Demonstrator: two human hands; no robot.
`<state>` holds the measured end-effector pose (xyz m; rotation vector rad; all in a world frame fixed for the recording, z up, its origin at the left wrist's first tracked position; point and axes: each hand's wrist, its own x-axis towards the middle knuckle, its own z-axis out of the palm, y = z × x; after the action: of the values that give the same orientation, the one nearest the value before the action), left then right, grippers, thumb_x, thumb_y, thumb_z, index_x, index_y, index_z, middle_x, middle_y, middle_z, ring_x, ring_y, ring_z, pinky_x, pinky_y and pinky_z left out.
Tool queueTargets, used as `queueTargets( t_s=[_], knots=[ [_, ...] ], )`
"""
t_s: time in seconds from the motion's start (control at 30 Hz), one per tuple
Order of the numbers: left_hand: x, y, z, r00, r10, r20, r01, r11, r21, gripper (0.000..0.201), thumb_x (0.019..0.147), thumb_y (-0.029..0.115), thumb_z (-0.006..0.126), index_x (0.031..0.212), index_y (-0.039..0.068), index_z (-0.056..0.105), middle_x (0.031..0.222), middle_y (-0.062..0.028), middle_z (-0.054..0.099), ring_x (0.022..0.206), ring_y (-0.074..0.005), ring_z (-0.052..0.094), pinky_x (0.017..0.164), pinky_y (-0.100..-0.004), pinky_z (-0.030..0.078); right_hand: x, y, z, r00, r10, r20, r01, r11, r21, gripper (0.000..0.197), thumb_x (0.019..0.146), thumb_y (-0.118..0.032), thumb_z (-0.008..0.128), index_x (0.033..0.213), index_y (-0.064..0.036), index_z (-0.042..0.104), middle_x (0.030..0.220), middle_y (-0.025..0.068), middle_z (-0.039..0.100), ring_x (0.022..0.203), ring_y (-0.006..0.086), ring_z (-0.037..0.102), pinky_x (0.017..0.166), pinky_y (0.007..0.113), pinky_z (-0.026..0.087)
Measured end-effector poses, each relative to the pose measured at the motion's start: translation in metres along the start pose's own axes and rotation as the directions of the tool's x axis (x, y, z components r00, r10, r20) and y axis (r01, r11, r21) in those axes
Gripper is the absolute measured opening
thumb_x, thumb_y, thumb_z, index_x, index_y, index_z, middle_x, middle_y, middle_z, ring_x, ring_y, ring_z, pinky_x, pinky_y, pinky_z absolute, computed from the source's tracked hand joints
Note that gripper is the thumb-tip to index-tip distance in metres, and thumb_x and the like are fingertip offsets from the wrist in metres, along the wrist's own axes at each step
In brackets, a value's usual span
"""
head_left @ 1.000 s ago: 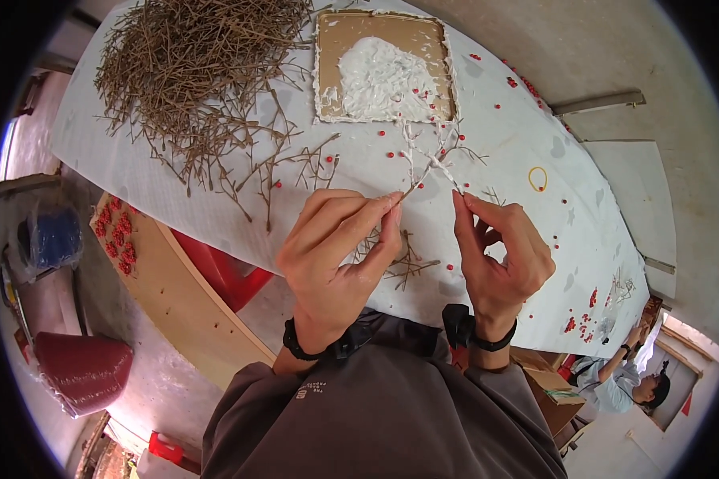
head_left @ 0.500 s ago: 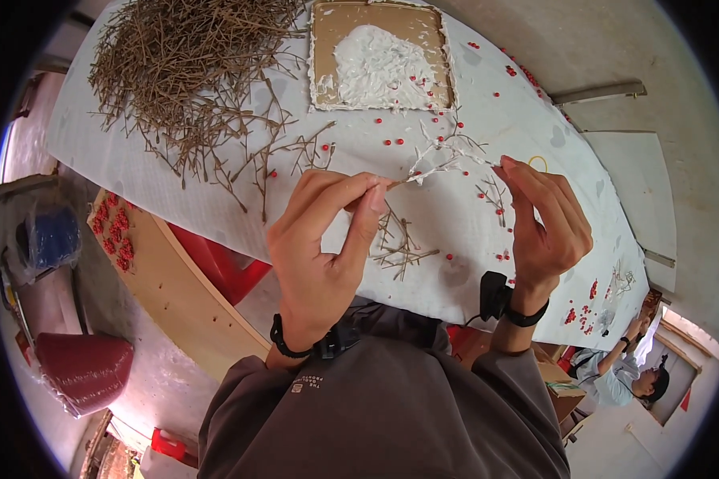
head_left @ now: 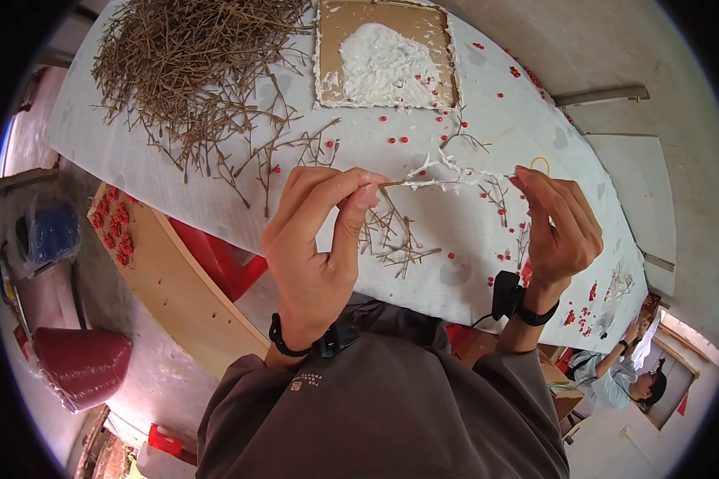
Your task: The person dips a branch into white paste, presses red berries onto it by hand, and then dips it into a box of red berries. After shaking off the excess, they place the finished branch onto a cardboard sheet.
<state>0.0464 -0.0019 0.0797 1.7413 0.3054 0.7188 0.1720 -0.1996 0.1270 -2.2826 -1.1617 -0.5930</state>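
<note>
My left hand (head_left: pixel 319 239) pinches the bare brown end of a thin twig (head_left: pixel 447 177) whose branches are coated in white paste. My right hand (head_left: pixel 563 227) holds the twig's far tip between thumb and fingers, so the twig stretches level between both hands above the white table sheet (head_left: pixel 423 152). A few loose brown twigs (head_left: pixel 391 239) lie on the sheet just under my hands. Small red beads (head_left: pixel 499 257) are scattered around them. A cardboard tray of white paste (head_left: pixel 387 56) sits at the far side.
A big heap of dry brown twigs (head_left: pixel 192 56) covers the sheet's far left. A wooden board with red pieces (head_left: pixel 116 231) leans below the table at left, by a red bucket (head_left: pixel 80 363). Another person (head_left: pixel 623 375) sits at the lower right.
My hands have drawn apart and risen a little, with the paste-coated twig now held level between them. My right hand moved rightward along the twig.
</note>
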Motion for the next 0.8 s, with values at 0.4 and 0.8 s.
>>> queueTargets(
  t_s=[0.4,0.8],
  knots=[
    [0.002,0.0,0.003,0.998,-0.049,-0.036,0.048,0.998,-0.029,0.011,0.087,-0.006,0.064,0.097,-0.007,0.067,0.091,-0.011,0.066,0.076,-0.0149,0.061,0.072,-0.0241,0.047,-0.012,-0.004,-0.003,0.938,0.302,-0.172,-0.277,0.948,0.154,0.015,0.076,0.015,0.067,0.086,0.0053,0.07,0.078,0.0131,0.07,0.059,0.0149,0.064,0.043,0.02,0.046],
    [0.003,-0.004,0.014,0.99,-0.065,-0.127,0.043,0.984,-0.17,0.021,0.076,-0.012,0.072,0.096,-0.005,0.071,0.091,-0.0147,0.07,0.084,-0.0159,0.064,0.07,-0.0222,0.049,-0.037,-0.061,0.042,0.909,0.403,-0.106,-0.325,0.846,0.423,0.014,0.072,0.011,0.075,0.084,0.0075,0.068,0.073,0.0141,0.069,0.053,0.0135,0.061,0.045,0.019,0.044]
  ],
)
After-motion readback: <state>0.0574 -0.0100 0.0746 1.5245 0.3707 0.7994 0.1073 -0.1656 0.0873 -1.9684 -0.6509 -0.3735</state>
